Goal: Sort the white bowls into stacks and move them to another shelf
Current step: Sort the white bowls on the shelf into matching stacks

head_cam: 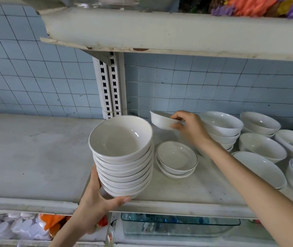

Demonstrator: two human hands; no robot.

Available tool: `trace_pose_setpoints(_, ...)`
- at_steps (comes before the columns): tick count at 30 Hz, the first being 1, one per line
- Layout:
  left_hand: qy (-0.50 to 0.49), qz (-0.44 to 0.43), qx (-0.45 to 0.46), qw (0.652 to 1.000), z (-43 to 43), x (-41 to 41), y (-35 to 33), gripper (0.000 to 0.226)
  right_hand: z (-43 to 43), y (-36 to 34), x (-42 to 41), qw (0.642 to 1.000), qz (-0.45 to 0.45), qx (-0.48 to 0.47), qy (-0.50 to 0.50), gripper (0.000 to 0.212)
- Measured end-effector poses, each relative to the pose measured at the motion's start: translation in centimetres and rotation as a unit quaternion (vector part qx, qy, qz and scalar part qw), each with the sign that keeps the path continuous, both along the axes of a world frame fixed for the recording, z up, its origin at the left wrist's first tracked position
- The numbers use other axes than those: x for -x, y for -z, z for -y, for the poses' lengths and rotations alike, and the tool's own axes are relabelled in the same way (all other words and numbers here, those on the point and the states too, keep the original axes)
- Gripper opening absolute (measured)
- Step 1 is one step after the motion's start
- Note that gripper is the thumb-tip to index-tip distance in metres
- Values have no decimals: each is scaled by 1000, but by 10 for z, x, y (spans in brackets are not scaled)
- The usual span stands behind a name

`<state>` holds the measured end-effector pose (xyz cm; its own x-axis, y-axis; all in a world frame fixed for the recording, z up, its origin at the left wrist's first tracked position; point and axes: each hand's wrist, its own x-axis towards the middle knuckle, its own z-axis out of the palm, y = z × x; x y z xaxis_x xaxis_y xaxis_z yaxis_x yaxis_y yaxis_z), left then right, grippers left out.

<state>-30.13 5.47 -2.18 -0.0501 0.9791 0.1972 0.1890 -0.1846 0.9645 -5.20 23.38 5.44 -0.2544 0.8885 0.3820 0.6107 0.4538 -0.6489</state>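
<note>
White glazed ceramic is what all of this comes down to: hard, slick, heavy in bulk, and quick to chip. The largest thing is the shelf (35,157), a pale, scuffed surface, bare on its left half and crowded with crockery on the right. Next in size is the tall stack of bowls (122,157), nested rim in rim, held at the shelf's front edge. The left hand (95,202) cups it from below and from the side, thumb pressed under the bottom bowl and palm against the lower bowls. So tall a stack is probably weighty and top-heavy, so support under the base looks sounder than a grip on the smooth sides.

To the right stand shorter stacks of wider bowls (222,129), well apart from the held one. Between them sits a low pile of shallow dark-rimmed dishes (176,159).

Smallest is the single bowl (161,119), tilted and lifted clear of the shelf near the back wall. The right hand (190,127) pinches its rim, fingers over the lip and thumb beneath. One bowl is light enough for that pinch, though glaze against glaze could slide or clink if it is set onto the stack carelessly.
</note>
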Motion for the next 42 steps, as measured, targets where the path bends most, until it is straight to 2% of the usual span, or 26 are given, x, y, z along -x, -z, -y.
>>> trace_pose_setpoints(5, -2, -25, -14, 1000, -1, 1, 1, 104, 35, -8, -14, 999, -47, 2, -21, 21)
trace_pose_setpoints(9, 1, -25, -20, 1000, -1, -1, -1, 100, 58, -5, -26, 997, -67, 6, -29, 27)
trace_pose_setpoints(14, -1, -36, -13, 999, 1, 1, -1, 104, 73, 7, -34, 999, -9, -30, -12, 14)
trace_pose_setpoints(21, 4, -36, -8, 999, 0, 1, 1, 109, 90, 32, -35, 996, 68, -65, -1, 22)
trace_pose_setpoints(26, 7, -35, -14, 999, -1, 2, 3, 110, 97, 38, -35, 993, 92, -78, 5, 20)
trace_pose_setpoints(32, -2, -36, -10, 999, -2, 2, 5, 106, 98, 37, -37, 992, 111, -58, 0, 17)
trace_pose_setpoints(35, -3, -38, -9, 999, -3, 3, 6, 106, 99, 30, -37, 990, 135, -28, -26, 9)
trace_pose_setpoints(39, -4, -41, -8, 999, -2, 3, 6, 107, 101, 31, -33, 977, 213, 7, -21, 35)
trace_pose_setpoints(42, -2, -47, -7, 999, -2, 3, 5, 109, 101, 33, -29, 971, 239, -11, -20, 38)
